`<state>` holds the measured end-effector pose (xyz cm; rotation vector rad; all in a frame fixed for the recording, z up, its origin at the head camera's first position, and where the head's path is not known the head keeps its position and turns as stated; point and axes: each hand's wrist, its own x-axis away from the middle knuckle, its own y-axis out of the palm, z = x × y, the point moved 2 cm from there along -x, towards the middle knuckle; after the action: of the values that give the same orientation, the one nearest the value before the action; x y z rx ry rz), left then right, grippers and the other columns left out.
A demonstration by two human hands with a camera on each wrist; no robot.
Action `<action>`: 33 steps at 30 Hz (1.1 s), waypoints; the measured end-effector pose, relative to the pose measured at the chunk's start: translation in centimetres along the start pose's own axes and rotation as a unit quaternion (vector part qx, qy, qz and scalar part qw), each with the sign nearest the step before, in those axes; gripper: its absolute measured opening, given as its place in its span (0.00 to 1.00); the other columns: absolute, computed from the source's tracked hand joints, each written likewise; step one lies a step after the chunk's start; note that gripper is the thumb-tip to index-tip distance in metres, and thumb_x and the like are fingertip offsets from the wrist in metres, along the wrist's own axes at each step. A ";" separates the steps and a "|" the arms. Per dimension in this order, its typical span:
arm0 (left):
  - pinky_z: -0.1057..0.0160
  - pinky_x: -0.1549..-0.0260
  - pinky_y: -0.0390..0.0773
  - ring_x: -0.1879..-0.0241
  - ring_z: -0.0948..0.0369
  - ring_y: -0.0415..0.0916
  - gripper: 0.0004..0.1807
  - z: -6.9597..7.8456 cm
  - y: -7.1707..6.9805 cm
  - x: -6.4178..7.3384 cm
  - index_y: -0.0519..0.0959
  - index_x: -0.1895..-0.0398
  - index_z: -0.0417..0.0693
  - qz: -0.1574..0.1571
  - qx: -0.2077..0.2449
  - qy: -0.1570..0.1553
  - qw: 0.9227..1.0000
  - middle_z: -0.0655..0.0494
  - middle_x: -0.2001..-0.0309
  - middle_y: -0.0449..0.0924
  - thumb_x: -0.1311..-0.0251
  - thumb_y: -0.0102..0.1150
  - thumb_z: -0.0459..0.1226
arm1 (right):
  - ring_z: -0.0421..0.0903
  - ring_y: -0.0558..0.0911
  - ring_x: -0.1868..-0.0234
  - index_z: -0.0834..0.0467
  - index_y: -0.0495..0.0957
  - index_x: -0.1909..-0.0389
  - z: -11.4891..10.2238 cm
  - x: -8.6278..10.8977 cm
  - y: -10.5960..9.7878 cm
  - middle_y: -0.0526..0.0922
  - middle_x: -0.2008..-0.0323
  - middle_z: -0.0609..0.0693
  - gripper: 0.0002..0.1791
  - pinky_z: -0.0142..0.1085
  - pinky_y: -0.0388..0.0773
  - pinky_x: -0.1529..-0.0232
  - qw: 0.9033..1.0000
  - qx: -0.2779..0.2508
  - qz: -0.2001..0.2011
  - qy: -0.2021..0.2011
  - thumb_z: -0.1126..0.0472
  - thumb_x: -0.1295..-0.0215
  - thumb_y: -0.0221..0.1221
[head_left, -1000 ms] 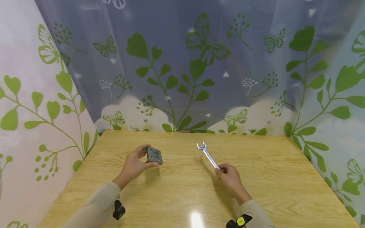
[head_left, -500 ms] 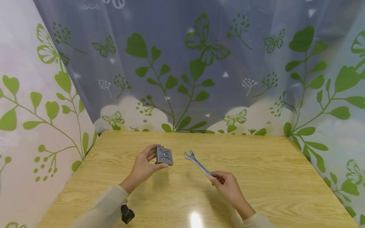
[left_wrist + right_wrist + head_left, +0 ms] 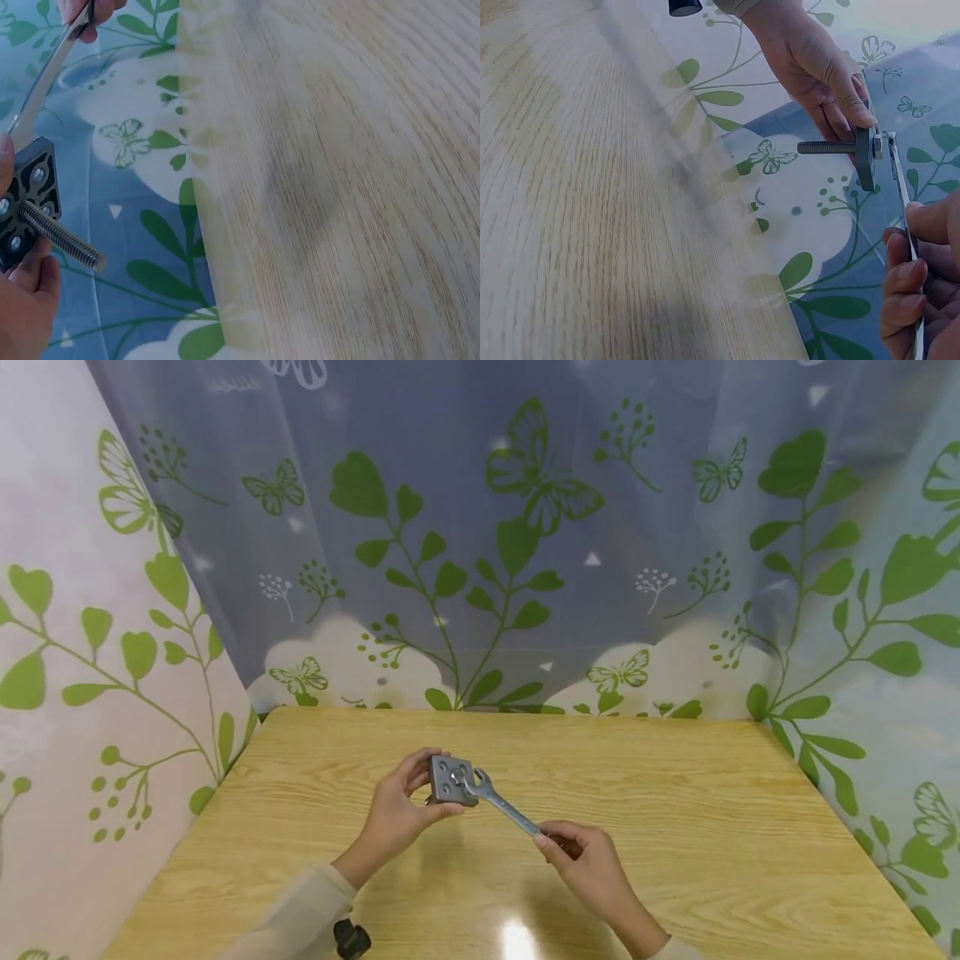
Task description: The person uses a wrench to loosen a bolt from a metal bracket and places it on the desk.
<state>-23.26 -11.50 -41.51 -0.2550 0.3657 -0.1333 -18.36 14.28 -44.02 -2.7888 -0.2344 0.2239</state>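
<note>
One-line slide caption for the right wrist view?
Left hand holds a plate nearly edge-on, its bolt's threaded shank jutting away from the wrench gripped in the right hand.

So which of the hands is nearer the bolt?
Left: the left hand grips the plate the bolt runs through; the right hand is farther, holding the wrench handle.

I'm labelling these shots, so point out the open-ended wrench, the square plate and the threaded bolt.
Open-ended wrench (image 3: pixel 513 813): head view, on the middle of its shank.
Square plate (image 3: pixel 455 792): head view, on the face toward the camera.
Threaded bolt (image 3: pixel 826 148): right wrist view, on the middle of its shaft.
</note>
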 end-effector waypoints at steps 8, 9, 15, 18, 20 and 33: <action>0.61 0.45 0.77 0.45 0.53 0.77 0.41 0.3 0.8 0.2 0.71 0.38 0.43 0.005 -0.008 0.027 1.000 0.48 0.41 0.76 0.62 0.77 0.34 | 0.37 0.77 0.77 0.67 0.82 0.56 -0.3 0.1 -0.1 0.83 0.71 0.53 0.14 0.28 0.76 0.79 1.000 0.002 -0.005 -0.011 0.60 0.36 0.61; 0.60 0.44 0.77 0.45 0.53 0.77 0.41 0.4 0.9 0.2 0.71 0.38 0.42 0.007 -0.010 0.030 0.999 0.48 0.41 0.76 0.62 0.77 0.34 | 0.37 0.77 0.77 0.67 0.82 0.56 -0.3 0.1 -0.1 0.83 0.71 0.53 0.14 0.28 0.76 0.80 1.000 0.003 -0.006 -0.014 0.60 0.36 0.61; 0.58 0.40 0.73 0.45 0.54 0.77 0.42 0.5 1.2 0.3 0.71 0.39 0.40 0.011 -0.016 0.045 0.999 0.49 0.41 0.76 0.64 0.77 0.34 | 0.36 0.75 0.79 0.68 0.81 0.56 -0.3 0.1 -0.3 0.81 0.74 0.51 0.15 0.27 0.73 0.81 1.000 0.012 -0.017 -0.017 0.60 0.35 0.61; 0.59 0.39 0.72 0.45 0.54 0.77 0.42 0.5 1.4 0.5 0.71 0.39 0.40 0.014 -0.016 0.051 0.998 0.49 0.41 0.76 0.65 0.77 0.33 | 0.37 0.75 0.78 0.69 0.81 0.56 -0.2 0.2 -0.3 0.81 0.75 0.51 0.15 0.28 0.74 0.79 1.000 0.014 -0.024 -0.011 0.60 0.35 0.60; 0.59 0.39 0.71 0.45 0.54 0.77 0.43 0.5 1.5 0.6 0.71 0.39 0.41 0.016 -0.017 0.053 0.998 0.48 0.41 0.76 0.65 0.77 0.32 | 0.37 0.75 0.77 0.69 0.81 0.56 -0.2 0.3 -0.3 0.81 0.74 0.52 0.15 0.28 0.74 0.79 0.999 0.016 -0.029 -0.007 0.60 0.34 0.59; 0.55 0.39 0.72 0.47 0.55 0.79 0.42 0.2 1.9 1.1 0.71 0.39 0.41 0.016 -0.028 0.075 0.997 0.48 0.42 0.76 0.65 0.78 0.34 | 0.38 0.73 0.77 0.68 0.82 0.56 0.0 0.9 0.0 0.81 0.71 0.56 0.15 0.26 0.70 0.81 0.998 0.013 -0.055 0.007 0.60 0.32 0.57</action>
<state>-21.98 -9.86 -42.21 -0.2958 0.5231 -0.1117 -17.50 14.42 -44.10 -2.7404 -0.3767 0.1800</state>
